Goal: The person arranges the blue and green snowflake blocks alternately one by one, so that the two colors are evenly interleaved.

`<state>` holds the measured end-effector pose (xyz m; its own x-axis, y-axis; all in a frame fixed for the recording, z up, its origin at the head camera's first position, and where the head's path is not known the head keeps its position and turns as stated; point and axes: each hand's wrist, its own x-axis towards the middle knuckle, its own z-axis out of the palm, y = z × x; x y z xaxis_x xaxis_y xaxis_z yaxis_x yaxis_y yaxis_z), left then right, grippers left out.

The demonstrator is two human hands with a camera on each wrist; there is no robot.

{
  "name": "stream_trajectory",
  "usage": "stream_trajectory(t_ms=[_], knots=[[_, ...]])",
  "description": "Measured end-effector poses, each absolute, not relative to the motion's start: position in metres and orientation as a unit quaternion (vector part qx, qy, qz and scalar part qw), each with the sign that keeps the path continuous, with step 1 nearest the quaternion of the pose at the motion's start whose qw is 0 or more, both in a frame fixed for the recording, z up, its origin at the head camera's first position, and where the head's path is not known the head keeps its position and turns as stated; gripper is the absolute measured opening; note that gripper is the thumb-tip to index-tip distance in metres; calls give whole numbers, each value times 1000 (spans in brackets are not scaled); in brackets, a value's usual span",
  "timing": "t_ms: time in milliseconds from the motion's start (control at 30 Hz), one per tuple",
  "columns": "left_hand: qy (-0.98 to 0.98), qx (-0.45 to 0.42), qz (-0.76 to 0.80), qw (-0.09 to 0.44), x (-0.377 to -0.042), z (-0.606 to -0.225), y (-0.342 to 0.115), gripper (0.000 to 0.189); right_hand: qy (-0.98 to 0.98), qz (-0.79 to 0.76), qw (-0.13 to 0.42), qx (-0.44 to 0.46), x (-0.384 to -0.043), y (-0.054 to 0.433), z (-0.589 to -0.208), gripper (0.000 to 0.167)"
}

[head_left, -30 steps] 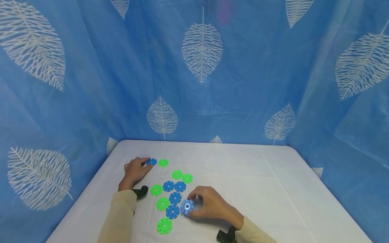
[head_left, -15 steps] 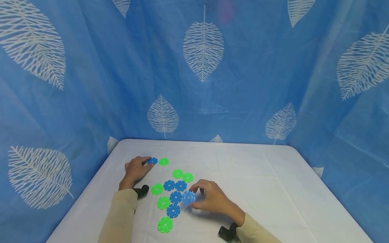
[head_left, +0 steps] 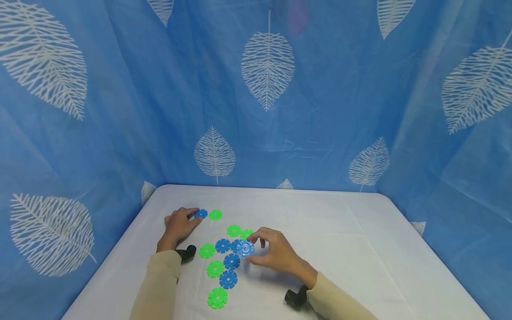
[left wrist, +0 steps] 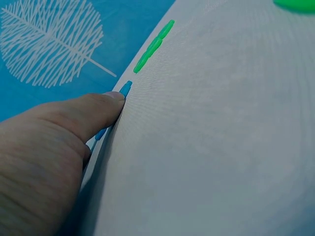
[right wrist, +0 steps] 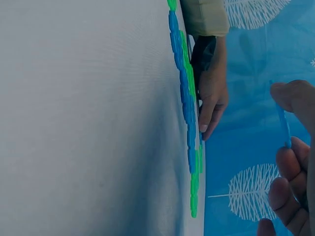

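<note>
My right hand point(head_left: 278, 251) pinches a blue notched plastic disc point(head_left: 245, 249) by its edges, between thumb and fingers. In the right wrist view this blue disc point(right wrist: 283, 123) is edge-on and apart from the tabletop. From the head it covers part of another blue disc lying below. At the far left, my left hand point(head_left: 178, 226) holds a second blue disc point(head_left: 202, 214) that lies on the table. The left wrist view has the thumb point(left wrist: 101, 110) on that disc's edge, the other fingers mostly hidden. A green disc point(head_left: 216, 215) lies just right of it.
Several blue discs point(head_left: 228, 279) and green discs point(head_left: 218, 298) lie flat on the white tabletop point(head_left: 328, 258), between the two hands and toward the front. A blue curtain point(head_left: 320, 111) with white leaf prints stands around the table's back and sides.
My right hand has lifted its blue disc and moved it away from me, from beside the front blue disc to over the rear ones. The left hand stays on its disc.
</note>
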<state>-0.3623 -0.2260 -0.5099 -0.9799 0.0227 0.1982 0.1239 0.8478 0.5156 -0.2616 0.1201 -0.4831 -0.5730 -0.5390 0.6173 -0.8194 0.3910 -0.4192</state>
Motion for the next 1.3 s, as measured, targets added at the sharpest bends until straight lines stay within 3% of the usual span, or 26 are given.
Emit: stream_trajectory(t_ms=[433,767,1300], knots=[[-955,-42,-277,93,-363,-508,-228,50,-843,380,216,313,-285,106,-473,38],[-955,-42,-280,89,-363,-509,-228,49,-866,401,201,223,-308,100,-474,38],[-952,-45,-287,93,-360,-506,-228,49,-879,387,217,174,-337,77,-458,44]])
